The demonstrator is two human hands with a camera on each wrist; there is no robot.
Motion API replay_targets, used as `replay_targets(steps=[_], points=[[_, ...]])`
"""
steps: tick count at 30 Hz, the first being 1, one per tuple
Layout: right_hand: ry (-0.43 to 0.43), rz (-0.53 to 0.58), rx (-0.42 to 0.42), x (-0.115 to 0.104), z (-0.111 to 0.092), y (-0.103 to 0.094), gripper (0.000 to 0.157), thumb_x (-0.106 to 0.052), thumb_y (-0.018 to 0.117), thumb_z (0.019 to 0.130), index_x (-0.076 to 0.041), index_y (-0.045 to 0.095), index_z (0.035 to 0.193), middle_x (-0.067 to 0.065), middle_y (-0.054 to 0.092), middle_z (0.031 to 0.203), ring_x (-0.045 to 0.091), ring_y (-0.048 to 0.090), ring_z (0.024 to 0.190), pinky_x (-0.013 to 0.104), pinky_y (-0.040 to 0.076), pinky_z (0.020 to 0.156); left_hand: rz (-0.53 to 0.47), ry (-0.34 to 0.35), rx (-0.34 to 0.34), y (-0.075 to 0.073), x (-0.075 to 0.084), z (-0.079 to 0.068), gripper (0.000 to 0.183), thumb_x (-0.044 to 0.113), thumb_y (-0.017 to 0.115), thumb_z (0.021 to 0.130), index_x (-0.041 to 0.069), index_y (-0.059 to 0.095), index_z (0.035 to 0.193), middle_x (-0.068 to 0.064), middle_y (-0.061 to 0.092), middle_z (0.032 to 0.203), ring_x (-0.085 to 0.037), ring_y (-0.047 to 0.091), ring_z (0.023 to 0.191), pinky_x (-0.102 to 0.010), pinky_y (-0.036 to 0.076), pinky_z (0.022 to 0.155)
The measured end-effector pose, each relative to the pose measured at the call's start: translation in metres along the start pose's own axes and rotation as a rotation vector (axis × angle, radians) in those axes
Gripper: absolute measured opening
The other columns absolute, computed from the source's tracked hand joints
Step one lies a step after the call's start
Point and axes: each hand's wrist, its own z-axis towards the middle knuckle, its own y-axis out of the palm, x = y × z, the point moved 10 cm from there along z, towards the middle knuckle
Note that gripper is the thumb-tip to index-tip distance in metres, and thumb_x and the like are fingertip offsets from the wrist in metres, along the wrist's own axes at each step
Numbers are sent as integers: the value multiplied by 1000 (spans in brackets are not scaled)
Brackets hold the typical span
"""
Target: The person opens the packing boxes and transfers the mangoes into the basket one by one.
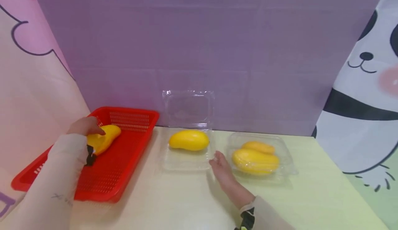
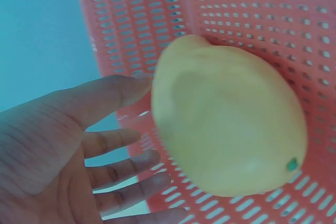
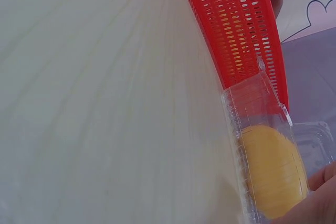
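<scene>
My left hand (image 1: 84, 126) reaches over the far left side of the red plastic basket (image 1: 124, 164), at a yellow mango (image 1: 107, 138). In the left wrist view its fingers are spread and the thumb tip meets the side of the mango (image 2: 231, 124), which has a small green spot at one end. With thumb and fingers, my right hand (image 1: 225, 173) holds the right edge of a clear plastic clamshell container (image 1: 186, 164). This container's lid (image 1: 188, 109) stands raised at the back. One mango (image 1: 189, 140) lies inside it, close to the right fingers.
Right of the right hand stands a second clear container (image 1: 284, 157), closed, with two mangoes (image 1: 256, 161) inside. A purple backdrop (image 1: 202, 50) rises behind the pale table (image 1: 168, 202). Printed cloths hang at both sides, one with a panda (image 1: 363, 126).
</scene>
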Motion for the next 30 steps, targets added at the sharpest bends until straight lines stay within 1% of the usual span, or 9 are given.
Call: replay_targets(steps=[1, 4, 7, 8, 10, 14, 16, 24, 30], points=[[1, 0, 1, 0, 1, -1, 56, -7, 46, 93, 11, 23, 141, 32, 26, 145, 46, 26, 134, 53, 22, 110, 65, 41, 7, -3, 6, 1, 84, 36, 68, 83, -7, 26, 141, -36, 28, 140, -51, 34, 115, -64, 37, 93], [2, -2, 4, -1, 2, -2, 57, -8, 46, 94, 11, 23, 142, 32, 26, 146, 46, 25, 134, 53, 22, 111, 80, 68, 16, -9, 15, 3, 79, 37, 68, 83, -8, 31, 137, -34, 35, 134, -50, 38, 112, -63, 39, 93], [12, -5, 4, -2, 2, -2, 57, -8, 46, 94, 10, 23, 143, 31, 26, 146, 46, 26, 134, 53, 22, 110, 56, 86, 15, -12, 24, 3, 83, 38, 67, 84, -7, 26, 141, -35, 30, 138, -51, 34, 117, -66, 35, 95], [13, -7, 4, -2, 2, -2, 57, -8, 46, 94, 10, 23, 142, 32, 26, 146, 46, 26, 134, 53, 22, 110, 77, 108, 21, -13, 28, 3, 84, 37, 66, 85, -9, 24, 141, -36, 29, 139, -53, 32, 119, -66, 34, 96], [17, -6, 2, -2, 1, -1, 57, -8, 46, 94, 10, 23, 143, 32, 25, 146, 46, 26, 134, 53, 22, 110, 130, 159, 49, -16, 40, 2, 81, 34, 64, 86, -14, 25, 140, -38, 29, 138, -54, 32, 119, -67, 32, 97], [22, -8, 0, 0, 0, -1, 57, -8, 46, 94, 10, 22, 143, 32, 25, 146, 46, 25, 134, 54, 22, 110, 229, 236, 128, -21, 64, -5, 66, 28, 63, 86, -14, 38, 131, -38, 43, 126, -52, 43, 111, -65, 36, 94], [24, -10, 4, 1, 0, -1, 57, -8, 46, 94, 10, 23, 143, 32, 25, 146, 46, 26, 134, 54, 22, 110, 229, 255, 150, -22, 76, -8, 64, 26, 64, 85, -13, 39, 130, -36, 46, 124, -50, 45, 109, -65, 37, 93], [32, -22, 8, 2, 0, -2, 57, -9, 45, 94, 10, 23, 142, 31, 26, 146, 46, 27, 133, 54, 24, 110, 263, 364, 182, -12, 123, -13, 61, 25, 65, 86, -11, 43, 130, -33, 48, 127, -48, 46, 111, -63, 37, 95], [66, -14, -5, 10, -5, 0, 58, -11, 45, 95, 9, 21, 144, 30, 25, 147, 47, 25, 134, 54, 24, 109, 229, 411, 201, 2, 151, -16, 59, 20, 69, 84, -5, 45, 132, -27, 49, 130, -43, 47, 113, -58, 42, 95]])
